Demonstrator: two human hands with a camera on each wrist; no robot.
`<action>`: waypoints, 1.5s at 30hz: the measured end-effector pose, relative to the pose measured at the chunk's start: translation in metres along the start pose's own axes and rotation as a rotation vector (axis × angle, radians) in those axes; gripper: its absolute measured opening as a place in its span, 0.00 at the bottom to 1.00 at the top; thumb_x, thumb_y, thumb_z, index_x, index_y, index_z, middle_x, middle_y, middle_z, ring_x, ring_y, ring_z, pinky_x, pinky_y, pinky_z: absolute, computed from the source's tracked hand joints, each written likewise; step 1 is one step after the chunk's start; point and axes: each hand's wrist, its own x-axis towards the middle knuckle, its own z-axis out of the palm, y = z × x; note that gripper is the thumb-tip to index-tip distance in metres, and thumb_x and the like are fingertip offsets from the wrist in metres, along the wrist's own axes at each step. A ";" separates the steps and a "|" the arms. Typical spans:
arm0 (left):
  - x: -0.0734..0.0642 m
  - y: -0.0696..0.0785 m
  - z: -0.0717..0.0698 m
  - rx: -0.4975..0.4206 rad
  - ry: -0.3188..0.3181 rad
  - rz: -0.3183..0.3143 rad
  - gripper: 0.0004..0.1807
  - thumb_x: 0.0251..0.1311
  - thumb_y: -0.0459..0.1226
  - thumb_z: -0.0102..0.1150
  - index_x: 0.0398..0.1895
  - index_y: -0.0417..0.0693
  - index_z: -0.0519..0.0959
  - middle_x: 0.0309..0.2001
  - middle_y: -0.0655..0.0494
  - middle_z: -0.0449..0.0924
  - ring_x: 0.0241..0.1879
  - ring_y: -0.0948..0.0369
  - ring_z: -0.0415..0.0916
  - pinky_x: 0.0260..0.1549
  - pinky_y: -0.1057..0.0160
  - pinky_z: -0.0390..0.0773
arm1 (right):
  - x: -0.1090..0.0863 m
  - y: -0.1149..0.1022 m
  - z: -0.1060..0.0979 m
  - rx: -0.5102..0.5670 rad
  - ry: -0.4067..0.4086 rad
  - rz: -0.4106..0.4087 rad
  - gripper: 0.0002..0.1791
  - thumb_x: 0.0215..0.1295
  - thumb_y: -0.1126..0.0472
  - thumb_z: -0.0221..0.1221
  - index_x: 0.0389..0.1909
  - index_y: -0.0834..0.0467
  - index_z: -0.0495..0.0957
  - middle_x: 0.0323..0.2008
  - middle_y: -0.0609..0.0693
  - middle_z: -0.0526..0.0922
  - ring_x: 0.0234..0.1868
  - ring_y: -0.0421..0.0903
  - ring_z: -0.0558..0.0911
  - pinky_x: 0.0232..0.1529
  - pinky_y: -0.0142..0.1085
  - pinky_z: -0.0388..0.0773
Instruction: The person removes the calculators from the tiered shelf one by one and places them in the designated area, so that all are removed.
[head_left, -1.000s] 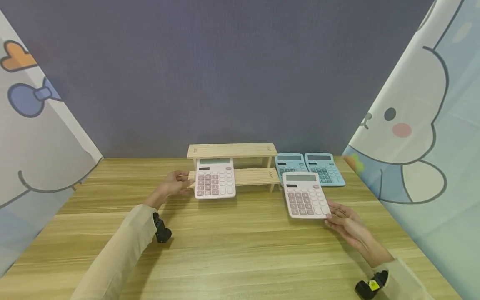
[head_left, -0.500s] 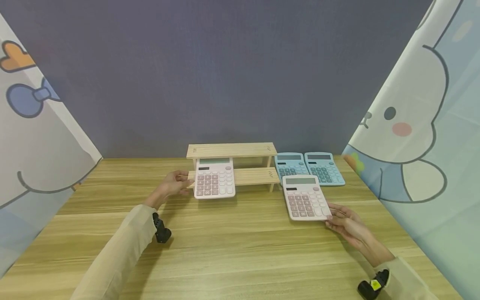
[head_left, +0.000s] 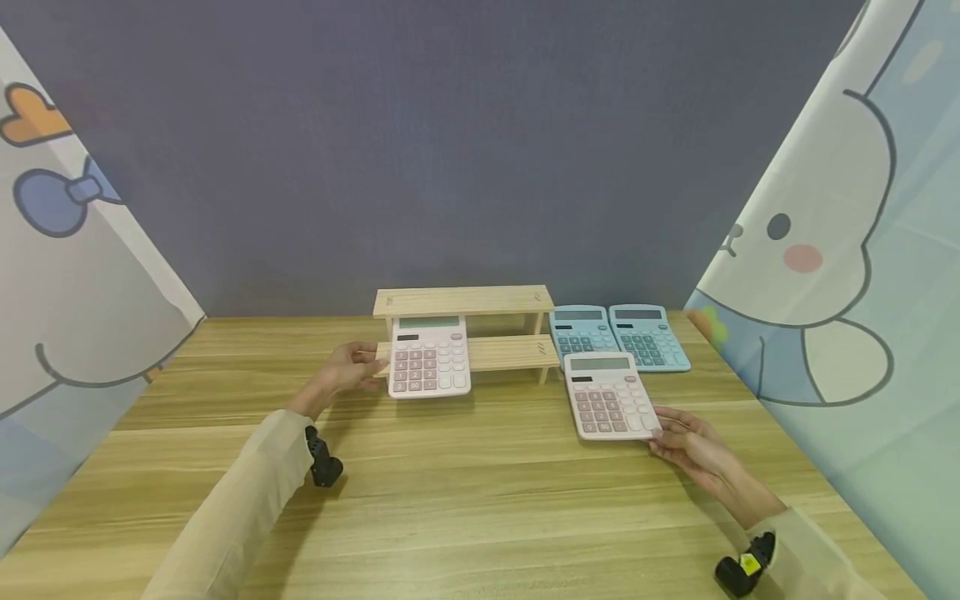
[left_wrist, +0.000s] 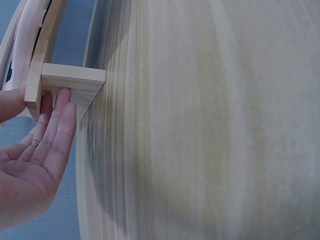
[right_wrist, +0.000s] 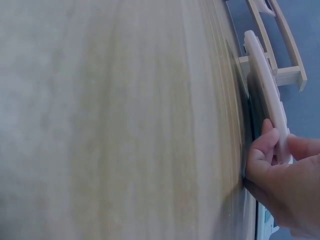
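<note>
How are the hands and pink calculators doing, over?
Left hand holds wooden shelf. Right hand pinches one pink calculator, raised. Second pink calculator on lower tier. Blue calculators beside shelf, perhaps in the way.

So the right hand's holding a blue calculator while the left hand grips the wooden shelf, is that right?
Not quite: the head view shows the calculator in the right hand is pale pink. The left hand does grip the wooden shelf.
</note>
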 end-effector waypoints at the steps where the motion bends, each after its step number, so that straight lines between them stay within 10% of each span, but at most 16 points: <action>1: 0.000 0.000 0.000 0.000 -0.001 0.001 0.33 0.66 0.36 0.48 0.67 0.30 0.48 0.63 0.28 0.53 0.56 0.39 0.67 0.53 0.52 0.76 | 0.000 0.000 0.000 -0.001 -0.001 0.002 0.36 0.61 0.74 0.48 0.65 0.73 0.39 0.41 0.44 0.73 0.40 0.38 0.76 0.43 0.29 0.78; 31: -0.001 0.000 0.000 -0.003 -0.001 0.007 0.32 0.65 0.36 0.48 0.66 0.30 0.49 0.63 0.29 0.54 0.55 0.40 0.68 0.53 0.51 0.76 | 0.003 -0.005 0.001 0.013 -0.016 0.064 0.36 0.63 0.75 0.47 0.66 0.75 0.37 0.39 0.45 0.75 0.38 0.38 0.78 0.41 0.29 0.79; 45: -0.001 0.000 0.000 0.010 0.001 0.017 0.33 0.65 0.37 0.48 0.66 0.30 0.49 0.63 0.29 0.53 0.56 0.41 0.67 0.53 0.52 0.76 | 0.001 -0.006 0.006 -0.210 0.049 0.048 0.36 0.59 0.77 0.50 0.64 0.76 0.41 0.45 0.55 0.73 0.37 0.37 0.79 0.41 0.29 0.80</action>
